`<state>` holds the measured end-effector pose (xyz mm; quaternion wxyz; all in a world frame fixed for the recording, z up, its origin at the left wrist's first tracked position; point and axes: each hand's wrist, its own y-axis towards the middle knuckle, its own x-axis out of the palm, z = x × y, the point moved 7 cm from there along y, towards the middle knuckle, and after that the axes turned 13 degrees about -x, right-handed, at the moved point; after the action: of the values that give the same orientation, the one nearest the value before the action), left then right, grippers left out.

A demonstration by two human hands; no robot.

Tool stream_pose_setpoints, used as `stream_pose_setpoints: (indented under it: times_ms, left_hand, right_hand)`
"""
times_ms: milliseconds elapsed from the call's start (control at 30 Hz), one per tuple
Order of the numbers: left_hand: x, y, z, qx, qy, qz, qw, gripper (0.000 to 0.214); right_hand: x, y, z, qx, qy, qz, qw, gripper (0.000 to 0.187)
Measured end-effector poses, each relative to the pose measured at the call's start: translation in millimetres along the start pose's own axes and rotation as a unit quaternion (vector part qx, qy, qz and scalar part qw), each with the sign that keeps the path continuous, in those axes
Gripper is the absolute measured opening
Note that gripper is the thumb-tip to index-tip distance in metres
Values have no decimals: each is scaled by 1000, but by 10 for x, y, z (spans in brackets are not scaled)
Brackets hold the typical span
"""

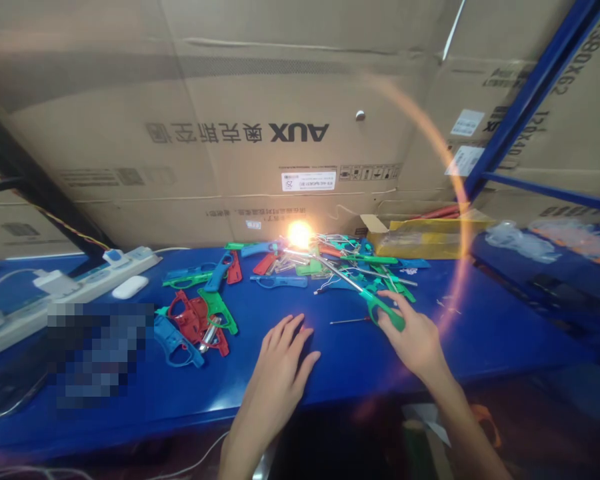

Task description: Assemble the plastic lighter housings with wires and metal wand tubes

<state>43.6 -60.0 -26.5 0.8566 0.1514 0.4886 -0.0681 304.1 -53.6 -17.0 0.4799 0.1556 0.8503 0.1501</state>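
My right hand (416,339) is closed around the green handle of a long-necked lighter (391,313). Its metal tube slants up and left, and a bright orange flame (300,235) glares at the far end. My left hand (286,353) rests on the blue tabletop, fingers apart, holding nothing. Between the hands lies a thin screwdriver (349,322), its end partly hidden by the lighter. Beyond them is a jumble of lighter parts, with a blue handle shell (279,281) at its front. The flame's glare washes out some of the pile.
Red handle shells (193,317) and a blue one (173,341) lie at left. A white power strip (87,290) and a small white case (130,287) sit farther left. An open yellow-taped box (425,237) stands back right, before a large cardboard sheet (220,87). A blue post (530,100) rises at right.
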Motion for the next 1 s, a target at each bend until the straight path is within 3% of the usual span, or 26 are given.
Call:
stream_pose_setpoints:
  times_ms: [167, 333, 767, 1000]
  left_hand:
    - [5, 4, 4, -6, 6, -10, 1000, 34]
    - [11, 13, -1, -14, 14, -22, 1000, 33]
    - [30, -4, -36, 3, 1, 7, 1000, 33]
    - [69, -4, -57, -7, 7, -5, 1000, 34]
  right_hand:
    - [6, -2, 16, 15, 27, -11, 999, 44]
    - [-55, 1, -11, 18, 60, 11, 998, 35]
    - [-12, -13, 119, 47, 156, 27, 986, 49]
    - [-26, -5, 112, 47, 134, 22, 990, 44]
